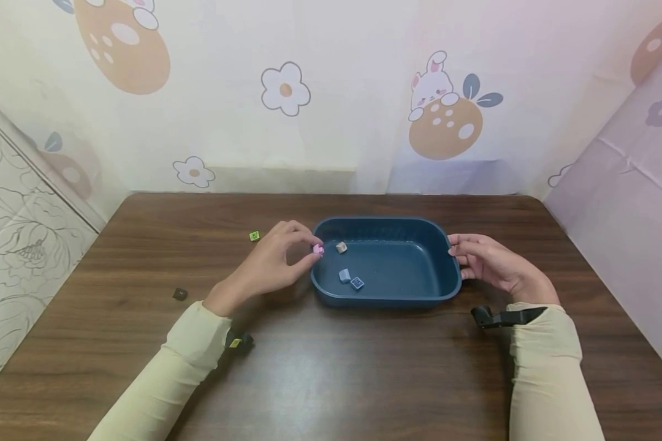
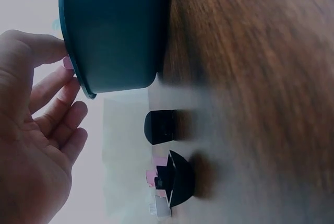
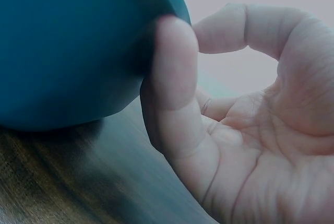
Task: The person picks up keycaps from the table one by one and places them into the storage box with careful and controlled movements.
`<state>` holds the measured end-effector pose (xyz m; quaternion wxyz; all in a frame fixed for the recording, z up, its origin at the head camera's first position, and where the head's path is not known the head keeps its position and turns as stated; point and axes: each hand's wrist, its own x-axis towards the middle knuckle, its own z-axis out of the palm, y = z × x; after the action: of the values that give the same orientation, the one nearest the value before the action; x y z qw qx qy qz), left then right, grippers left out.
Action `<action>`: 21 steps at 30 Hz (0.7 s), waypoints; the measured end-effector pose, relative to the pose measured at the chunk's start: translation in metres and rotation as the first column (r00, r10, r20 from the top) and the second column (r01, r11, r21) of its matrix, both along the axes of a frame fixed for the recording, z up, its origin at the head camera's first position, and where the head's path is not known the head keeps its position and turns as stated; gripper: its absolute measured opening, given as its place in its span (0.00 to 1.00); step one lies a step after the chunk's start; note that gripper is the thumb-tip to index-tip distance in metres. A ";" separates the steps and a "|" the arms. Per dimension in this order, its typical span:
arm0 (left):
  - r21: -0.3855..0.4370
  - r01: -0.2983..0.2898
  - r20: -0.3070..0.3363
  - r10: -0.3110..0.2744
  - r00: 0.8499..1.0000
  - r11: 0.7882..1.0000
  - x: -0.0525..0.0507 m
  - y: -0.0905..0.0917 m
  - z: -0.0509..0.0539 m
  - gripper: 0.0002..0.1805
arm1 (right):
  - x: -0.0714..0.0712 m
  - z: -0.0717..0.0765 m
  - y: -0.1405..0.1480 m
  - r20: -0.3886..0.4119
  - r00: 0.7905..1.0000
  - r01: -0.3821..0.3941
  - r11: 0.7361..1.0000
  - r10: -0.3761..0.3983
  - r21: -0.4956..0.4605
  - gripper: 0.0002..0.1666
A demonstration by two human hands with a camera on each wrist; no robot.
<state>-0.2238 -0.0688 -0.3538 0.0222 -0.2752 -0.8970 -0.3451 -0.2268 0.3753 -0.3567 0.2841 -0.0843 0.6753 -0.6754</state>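
My left hand (image 1: 273, 257) pinches a small pink keycap (image 1: 318, 249) between thumb and fingertips, right at the left rim of a dark blue plastic basin (image 1: 386, 299). In the left wrist view only a sliver of the pink keycap (image 2: 68, 63) shows beside the rim. Inside the basin lie a beige keycap (image 1: 341, 247), a light blue keycap (image 1: 344, 275) and a dark blue keycap (image 1: 357, 283) with pale marking. With thumb and fingers my right hand (image 1: 491, 263) grips the basin's right rim.
On the wooden table (image 1: 331, 367) left of the basin lie a green keycap (image 1: 254, 236) and a black keycap (image 1: 180, 294). The left wrist view also shows two black keycaps, one (image 2: 160, 126) nearer the basin, with pink and whitish pieces behind. A patterned cloth (image 1: 353, 92) hangs behind.
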 end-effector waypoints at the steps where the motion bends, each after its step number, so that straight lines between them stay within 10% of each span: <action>1: 0.001 0.000 -0.001 0.000 1.000 1.000 0.000 0.000 0.000 0.14 | 0.000 0.000 0.000 -0.001 1.000 -0.001 1.000 0.001 -0.001 0.19; 21: 0.020 0.001 -0.021 0.000 1.000 1.000 -0.002 -0.006 0.000 0.15 | -0.001 0.001 0.000 0.005 1.000 -0.029 0.999 0.030 -0.030 0.19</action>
<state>-0.2262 -0.0748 -0.3535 0.0342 -0.2788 -0.8932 -0.3512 -0.2278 0.3751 -0.3553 0.2947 -0.0965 0.6631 -0.6813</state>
